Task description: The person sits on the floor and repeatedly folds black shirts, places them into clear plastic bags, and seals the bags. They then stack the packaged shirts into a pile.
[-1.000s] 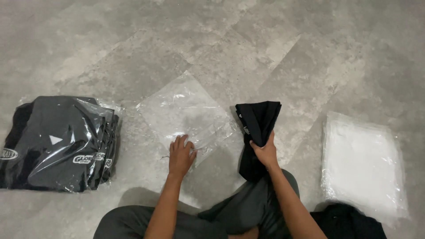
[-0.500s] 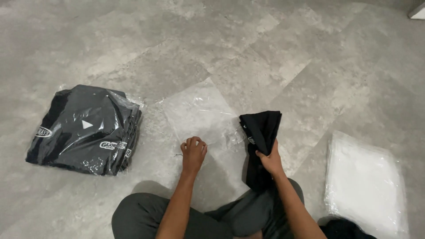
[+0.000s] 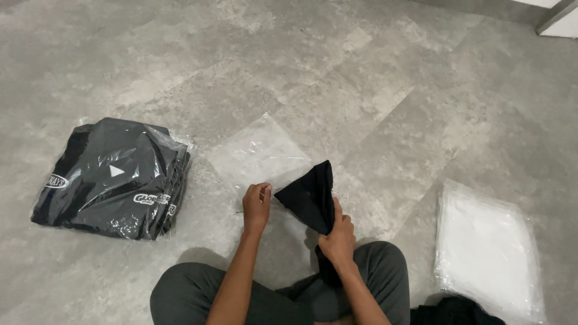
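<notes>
Right now the folded black garment (image 3: 310, 195) sits in the right hand (image 3: 338, 238), grip closed around its lower end, tip at the clear plastic bag (image 3: 259, 153) on the floor (image 3: 361, 78); left hand (image 3: 257, 203) pinches the bag's edge. It isn't inside yet. Bagged stack (image 3: 111, 177) lies left, empty bags (image 3: 487, 250) right.

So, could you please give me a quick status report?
Left hand pinching clear bag edge. Right hand gripping folded black garment. Nothing between them.
</notes>
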